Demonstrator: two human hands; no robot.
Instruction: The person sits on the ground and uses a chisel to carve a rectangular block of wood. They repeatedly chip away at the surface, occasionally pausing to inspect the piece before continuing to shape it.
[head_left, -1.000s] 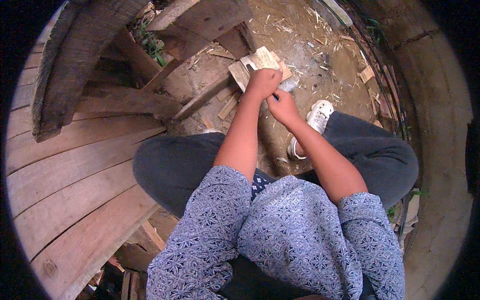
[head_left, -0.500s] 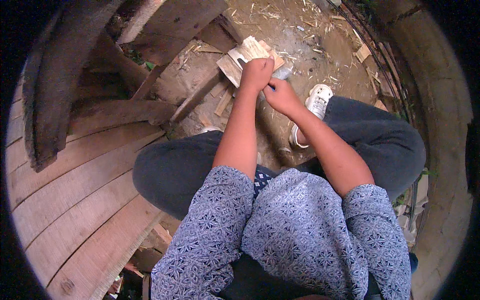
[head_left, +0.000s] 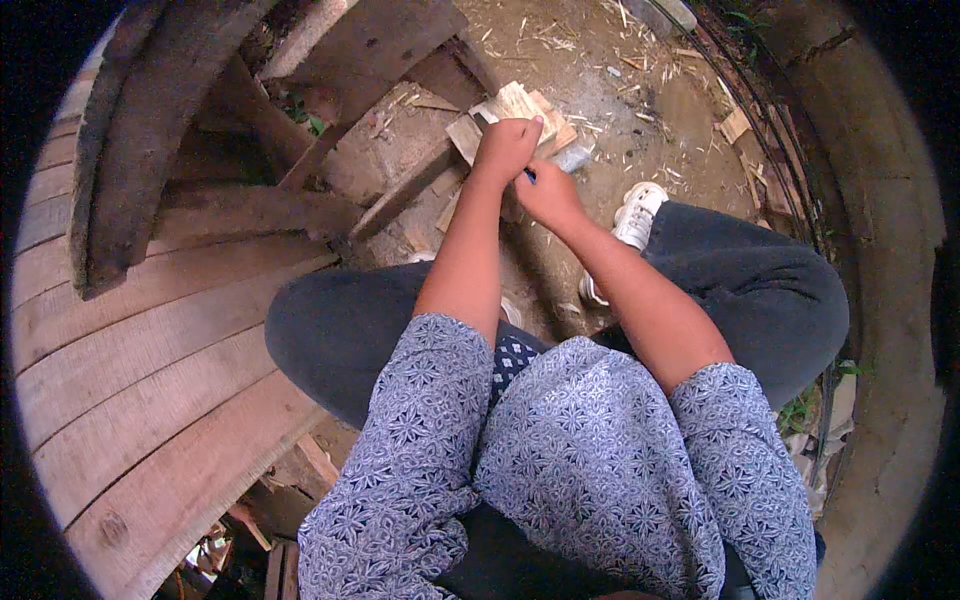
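Observation:
My left hand (head_left: 507, 148) is closed in a fist at the near side of a pale, split piece of wood (head_left: 517, 101), with the thumb on top. Just below and to its right, my right hand (head_left: 550, 193) is closed too, nearly touching it. A small blue bit of a held thing (head_left: 531, 176) shows between the two hands; the rest is hidden by the fingers, so its kind cannot be told. The pale wood rests on or against a rough wooden block (head_left: 465, 134).
Thick dark beams (head_left: 360, 45) lean at the upper left. Wide planks (head_left: 170, 390) lie along the left. Wood chips litter the dirt floor (head_left: 600, 110). Black cables (head_left: 775, 130) run beside a wall (head_left: 890, 300) on the right. My white shoe (head_left: 638, 213) stands near my right hand.
Both fists stay together and shift slightly left in the view. A dark tip seen left of my left fist no longer shows. The surroundings slide a little as the view turns.

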